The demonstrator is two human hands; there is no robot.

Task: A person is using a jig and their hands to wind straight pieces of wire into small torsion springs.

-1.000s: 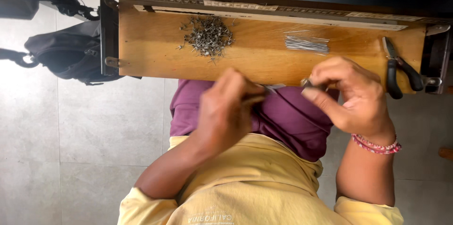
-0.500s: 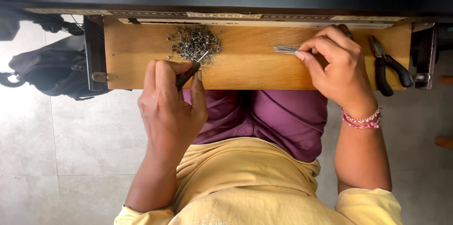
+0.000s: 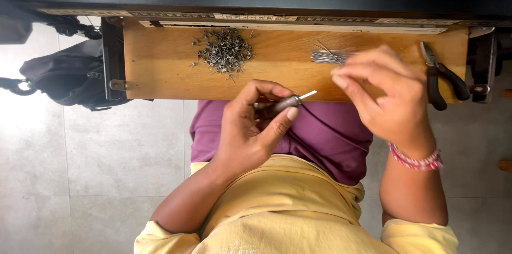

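- Overhead, head view: a bare wooden plank worktop point(image 3: 160, 67) spans the frame above the person's lap, with a printed measuring strip point(image 3: 298, 22) along its far edge.
- Left hand point(image 3: 248, 134): fingers clamped round a small dark-handled tool with a thin bright metal tip point(image 3: 285, 103). Tool sits just off the near edge of the worktop, over the purple cloth point(image 3: 330, 136) on the lap.
- Tool's long axis runs roughly left to right, tip pointing toward the right hand point(image 3: 386, 97).
- Right hand: over the worktop, fingers drawn together and curled downward, just beside a bundle of thin straight grey metal wires point(image 3: 328, 57). Cannot tell whether a wire is pinched; the hand is blurred.
- Wire bundle lies lengthwise along the worktop, far side of the right hand; the right hand is clearly the nearer one.
- Heap of small dark metal pieces point(image 3: 224, 51): beyond the left hand, apart from it.
- Black-handled pliers point(image 3: 442, 81): right end of worktop, untouched.
- Dark bag point(image 3: 58, 78): left, beside the worktop.
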